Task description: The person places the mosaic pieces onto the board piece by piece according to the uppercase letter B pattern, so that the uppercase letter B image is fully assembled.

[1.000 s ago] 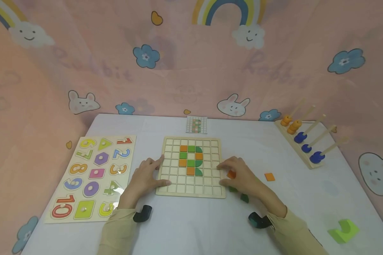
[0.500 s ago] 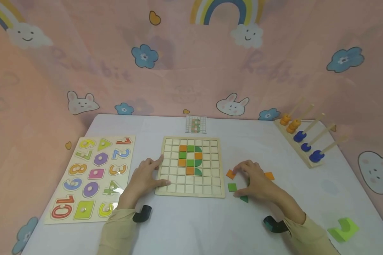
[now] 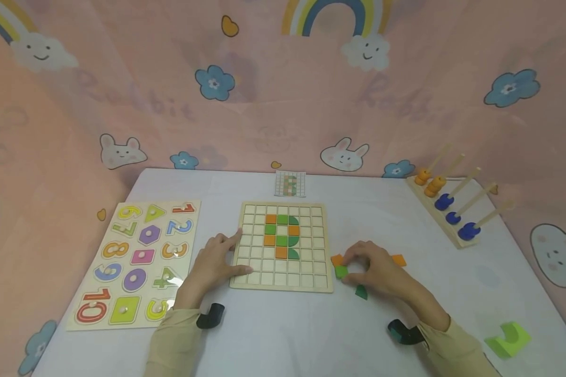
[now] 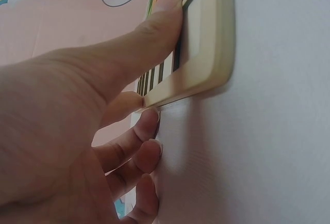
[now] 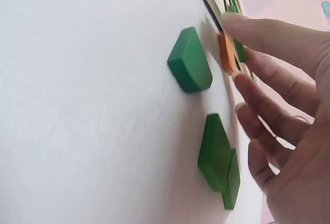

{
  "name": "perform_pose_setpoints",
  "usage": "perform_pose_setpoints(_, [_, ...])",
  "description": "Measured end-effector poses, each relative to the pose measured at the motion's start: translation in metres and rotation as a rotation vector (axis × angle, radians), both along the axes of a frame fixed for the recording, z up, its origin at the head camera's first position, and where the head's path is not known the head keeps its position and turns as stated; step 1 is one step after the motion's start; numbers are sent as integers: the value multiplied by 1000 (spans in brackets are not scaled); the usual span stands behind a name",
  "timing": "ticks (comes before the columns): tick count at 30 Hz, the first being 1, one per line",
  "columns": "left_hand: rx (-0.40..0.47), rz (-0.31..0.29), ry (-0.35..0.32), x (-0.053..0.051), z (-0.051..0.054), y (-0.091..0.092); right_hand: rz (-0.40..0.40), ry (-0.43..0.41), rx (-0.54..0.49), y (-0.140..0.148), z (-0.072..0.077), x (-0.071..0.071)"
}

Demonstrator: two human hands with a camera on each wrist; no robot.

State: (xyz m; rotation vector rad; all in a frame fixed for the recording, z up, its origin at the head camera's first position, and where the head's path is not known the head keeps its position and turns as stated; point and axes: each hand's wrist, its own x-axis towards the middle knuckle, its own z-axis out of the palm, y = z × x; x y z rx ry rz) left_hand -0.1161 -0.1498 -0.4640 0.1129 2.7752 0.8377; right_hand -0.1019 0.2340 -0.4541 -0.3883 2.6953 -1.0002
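A wooden grid board (image 3: 259, 281) lies mid-table, with orange and green square tiles and dark green rounded pieces set in its cells. My left hand (image 3: 213, 262) holds the board's left edge, its thumb on top, as the left wrist view also shows. Right of the board, my right hand (image 3: 376, 269) pinches a green square tile (image 3: 341, 272) between thumb and index finger. An orange tile (image 3: 337, 259) lies just behind it. A dark green piece (image 3: 361, 292) sits below the hand. The right wrist view shows more green pieces (image 5: 214, 154) near the curled fingers.
A number-and-shape puzzle board (image 3: 134, 309) lies at left. Behind the grid board is a small pattern card (image 3: 290, 184). At right stand a peg stacker (image 3: 445, 209) with orange and blue beads and a light green arched block (image 3: 508, 341). Another orange tile (image 3: 399, 259) lies beyond the right hand.
The right hand left the board's right edge, moved right to the loose tiles, and took hold of the green square tile. The nearby orange tile shifted slightly left. The left hand stayed put.
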Motion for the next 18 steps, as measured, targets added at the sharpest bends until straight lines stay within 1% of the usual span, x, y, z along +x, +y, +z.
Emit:
perform_pose_setpoints(5, [3, 5, -1, 0, 0, 0, -3, 57, -34, -16, 0, -5])
perform_pose_setpoints(11, [10, 10, -7, 0, -1, 0, 27, 115, -139, -46, -7, -14])
perform_pose_setpoints(15, [11, 12, -7, 1, -1, 0, 55, 101, -211, -69, -9, -20])
perform_pose_setpoints(18, [10, 9, -5, 1, 0, 0, 73, 75, -233, -85, -9, -23])
